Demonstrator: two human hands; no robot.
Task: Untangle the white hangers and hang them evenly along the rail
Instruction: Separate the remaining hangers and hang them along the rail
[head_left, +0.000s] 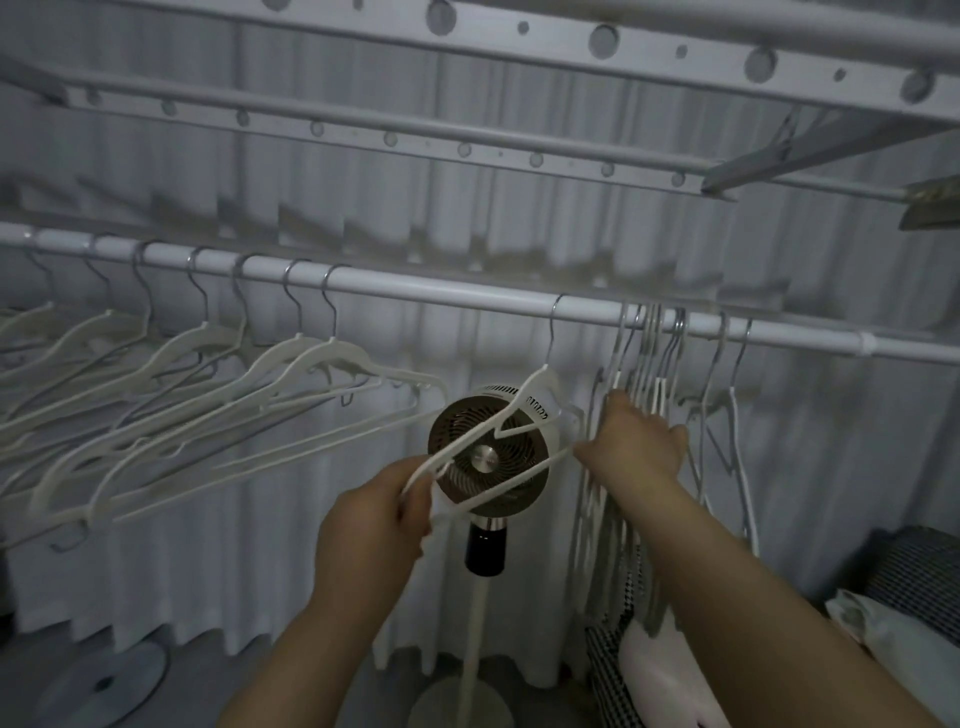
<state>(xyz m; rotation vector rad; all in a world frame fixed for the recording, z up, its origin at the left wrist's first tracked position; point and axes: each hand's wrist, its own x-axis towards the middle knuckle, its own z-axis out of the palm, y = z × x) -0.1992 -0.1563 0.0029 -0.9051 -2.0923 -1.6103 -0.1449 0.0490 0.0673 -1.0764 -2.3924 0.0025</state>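
A white rail (441, 291) is seen running across the view, in front of a pleated curtain (260, 545). On its left part a row of white hangers (311, 358) is hung by metal hooks spaced apart from one another, their bodies swung out towards the right. Near the middle, a single white hanger (511, 397) is hooked over the rail on its own, tilted down to the left. Its lower left end is pinched by the left hand (379, 519), whose fingers (415, 506) are curled round it. The right hand (639, 441) is pressed against a tight bunch of hangers (652, 358), which is hung just right of the single one with its hooks crowded together. The fingers of that hand are buried among the wires, so it cannot be told whether anything is gripped. Two more hangers (737, 415) are hung a little further right. A round pedestal fan (488, 457) is seen behind the single hanger, and a perforated drying rack (519, 52) is mounted overhead.
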